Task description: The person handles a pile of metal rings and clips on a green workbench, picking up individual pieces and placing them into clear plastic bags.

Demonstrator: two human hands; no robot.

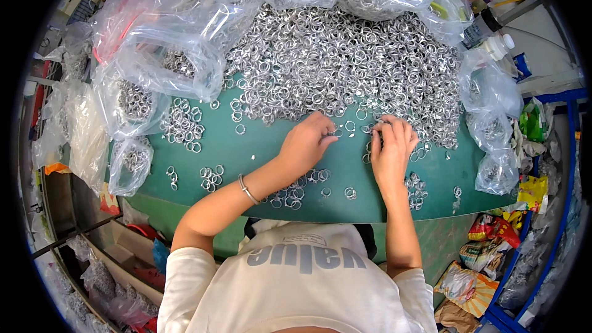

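At the far left, clear plastic bags (132, 95) lie on the green table (246, 148), each with small silver metal rings inside. Beside them a small group of loose rings (183, 124) lies flat on the green top. The big heap of rings (345, 65) fills the back of the table; the rings are thin, round, shiny and grey-white, many overlapping each other. The left hand (306, 143), with a thin bracelet (248, 190) on the wrist, rests at the front edge of the heap, its fingers curled together and pinching one ring (337, 131). The right hand (392, 145) is just beside it, fingers bent down onto some rings; whether it grips any I cannot tell. More clear bags (493, 117) stand at the right.
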